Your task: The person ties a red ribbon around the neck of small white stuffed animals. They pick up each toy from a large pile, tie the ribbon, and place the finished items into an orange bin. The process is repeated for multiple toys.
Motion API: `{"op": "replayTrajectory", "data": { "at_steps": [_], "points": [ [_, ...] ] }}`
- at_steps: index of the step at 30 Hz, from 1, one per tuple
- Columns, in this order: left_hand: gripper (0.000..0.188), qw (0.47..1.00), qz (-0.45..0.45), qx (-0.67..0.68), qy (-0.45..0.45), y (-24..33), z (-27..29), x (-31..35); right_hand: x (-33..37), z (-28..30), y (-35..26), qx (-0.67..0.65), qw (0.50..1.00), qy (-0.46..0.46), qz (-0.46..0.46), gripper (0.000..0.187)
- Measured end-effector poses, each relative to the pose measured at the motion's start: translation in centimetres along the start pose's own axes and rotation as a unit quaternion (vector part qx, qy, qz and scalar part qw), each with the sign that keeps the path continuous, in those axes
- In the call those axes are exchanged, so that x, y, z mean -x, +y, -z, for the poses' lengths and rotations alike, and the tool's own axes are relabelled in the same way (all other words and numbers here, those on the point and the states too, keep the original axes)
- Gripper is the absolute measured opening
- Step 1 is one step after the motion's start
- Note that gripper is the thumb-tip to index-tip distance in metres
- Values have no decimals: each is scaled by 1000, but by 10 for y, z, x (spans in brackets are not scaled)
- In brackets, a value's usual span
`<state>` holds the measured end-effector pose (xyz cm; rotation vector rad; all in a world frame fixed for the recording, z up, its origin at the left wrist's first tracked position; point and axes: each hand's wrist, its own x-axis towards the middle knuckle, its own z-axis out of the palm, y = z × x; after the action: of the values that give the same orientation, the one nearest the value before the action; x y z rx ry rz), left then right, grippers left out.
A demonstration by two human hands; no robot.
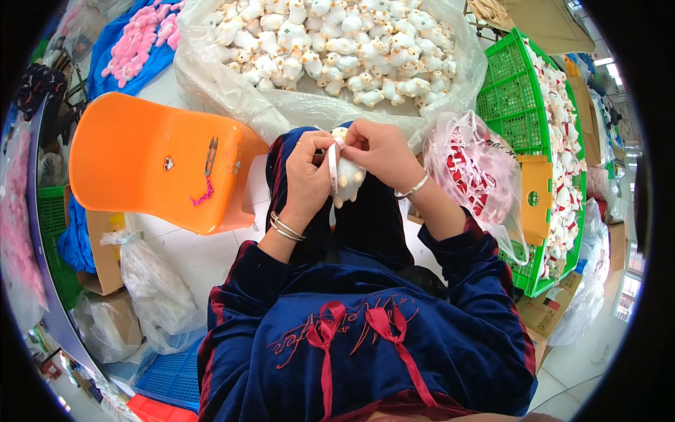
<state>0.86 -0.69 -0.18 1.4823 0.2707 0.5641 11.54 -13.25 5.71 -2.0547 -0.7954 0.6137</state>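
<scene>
The little white plush toy (346, 176) sat over the person's lap, pinched between both hands, with a pale ribbon (332, 165) looped round it. Left hand (307, 176) was closed on its side and the ribbon, right hand (380, 151) closed on its top. Looked soft, light and squishy, so probably best gripped by the body; behind it was a big clear bag of white toys (330, 49), with an orange chair (155, 162) to the left.

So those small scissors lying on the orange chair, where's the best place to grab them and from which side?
Take the scissors at the wider looped end, nearest the pink thread, pinching across both arms. They lie flat on the orange chair with the narrow tips pointing away, so coming from above on the near side probably keeps fingers off the tips. The left hand is closer, though both hands now hold the white plush toy.
</scene>
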Motion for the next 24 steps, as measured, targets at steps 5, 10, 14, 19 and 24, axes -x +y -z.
{"op": "replayTrajectory", "data": {
  "at_steps": [5, 10, 14, 19, 24],
  "points": [
    [13, 998, -49, -10, -31, 1, 6, 4, -3, -13, 6, 178, 964, 59, 190, 16],
    [18, 992, -104, -62, -40, -1, 11, 7, -7, -15, 15, 142, 952, 58, 266, 13],
    [20, 977, -163, -131, -32, 0, 14, 7, -4, -1, 15, 88, 976, -27, 196, 13],
    [20, 975, -166, -140, -35, 1, 14, 7, -7, 25, 7, -11, 981, -189, 32, 17],
    [21, 973, -175, -143, -40, 2, 14, 7, -11, 34, 7, -124, 965, -229, -17, 15]
  ]
}}
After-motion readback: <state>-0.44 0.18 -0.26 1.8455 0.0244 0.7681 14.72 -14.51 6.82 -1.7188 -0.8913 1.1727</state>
